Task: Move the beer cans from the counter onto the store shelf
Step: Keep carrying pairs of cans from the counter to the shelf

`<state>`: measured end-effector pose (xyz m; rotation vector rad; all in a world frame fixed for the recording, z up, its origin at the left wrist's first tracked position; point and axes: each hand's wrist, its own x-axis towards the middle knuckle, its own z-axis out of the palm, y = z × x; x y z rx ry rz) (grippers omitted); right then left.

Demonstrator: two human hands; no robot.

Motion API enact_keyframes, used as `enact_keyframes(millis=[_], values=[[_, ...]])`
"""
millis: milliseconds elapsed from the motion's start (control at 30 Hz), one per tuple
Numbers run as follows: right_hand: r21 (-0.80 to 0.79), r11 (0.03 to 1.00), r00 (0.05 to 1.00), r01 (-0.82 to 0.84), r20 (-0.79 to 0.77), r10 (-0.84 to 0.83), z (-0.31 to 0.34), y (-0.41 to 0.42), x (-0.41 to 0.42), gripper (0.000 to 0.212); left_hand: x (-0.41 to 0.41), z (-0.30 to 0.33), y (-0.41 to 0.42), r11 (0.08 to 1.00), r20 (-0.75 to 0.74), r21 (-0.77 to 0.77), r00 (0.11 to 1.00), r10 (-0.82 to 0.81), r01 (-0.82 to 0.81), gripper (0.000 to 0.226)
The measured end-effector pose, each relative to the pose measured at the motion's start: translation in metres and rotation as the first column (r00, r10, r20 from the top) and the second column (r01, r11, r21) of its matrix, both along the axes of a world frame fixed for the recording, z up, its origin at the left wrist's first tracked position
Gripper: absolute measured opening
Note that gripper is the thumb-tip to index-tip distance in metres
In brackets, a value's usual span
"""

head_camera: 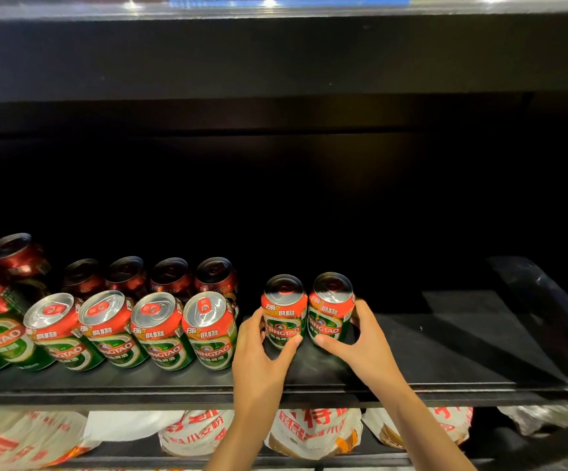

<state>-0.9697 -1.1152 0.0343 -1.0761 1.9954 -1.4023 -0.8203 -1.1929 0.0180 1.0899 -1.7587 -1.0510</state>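
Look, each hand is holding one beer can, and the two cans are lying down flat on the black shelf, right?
Not quite. The head view shows the left hand gripping one can and the right hand gripping the other can, but both cans stand upright on the black shelf, tops up, side by side. They are not lying flat.

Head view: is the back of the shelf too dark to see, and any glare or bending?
Head view: back of the shelf is near black; glare on the front row can tops; wide-angle lens bows the shelf edge and tilts the left cans; held cans are sharp.
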Motion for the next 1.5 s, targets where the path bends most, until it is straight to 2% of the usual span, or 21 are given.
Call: enact_keyframes(millis=[167, 333, 600, 700, 833, 1000, 1167, 1500], values=[[-0.013, 1.0, 1.0, -0.01, -0.022, 0.009, -0.002, 0.0, -0.002, 0.057, -0.003, -0.001, 0.007, 0.997, -0.003, 0.024, 0.998, 0.07, -0.07, 0.072], [-0.011, 0.999, 0.999, -0.048, 0.008, 0.048, -0.005, -0.001, -0.004, 0.064, -0.006, -0.002, 0.009, 0.99, -0.013, 0.062, 0.992, 0.127, -0.126, 0.071], [-0.039, 0.992, 0.992, -0.123, 0.025, 0.124, -0.013, -0.004, -0.009, 0.054, -0.014, -0.003, 0.014, 0.971, -0.031, 0.068, 0.972, 0.231, -0.229, 0.071], [-0.072, 0.989, 0.992, -0.126, 0.0, 0.127, -0.015, -0.003, -0.009, 0.056, -0.019, -0.002, 0.018, 0.958, -0.057, 0.062, 0.957, 0.284, -0.28, 0.07], [-0.112, 0.983, 0.989, -0.144, -0.046, 0.139, -0.012, -0.004, -0.007, 0.049, -0.021, -0.001, 0.02, 0.948, -0.08, 0.057, 0.945, 0.317, -0.313, 0.07], [-0.092, 0.983, 0.985, -0.161, -0.08, 0.153, -0.01, -0.011, -0.004, 0.05, -0.021, 0.002, 0.022, 0.937, -0.134, 0.093, 0.928, 0.347, -0.337, 0.061], [-0.063, 0.986, 0.984, -0.154, -0.095, 0.147, -0.01, -0.018, 0.0, 0.046, -0.024, 0.001, 0.022, 0.92, -0.145, 0.039, 0.908, 0.392, -0.391, 0.06], [-0.073, 0.985, 0.987, -0.157, -0.059, 0.152, -0.013, -0.022, 0.002, 0.045, -0.039, -0.007, 0.017, 0.88, -0.174, 0.121, 0.863, 0.475, -0.46, 0.059]])
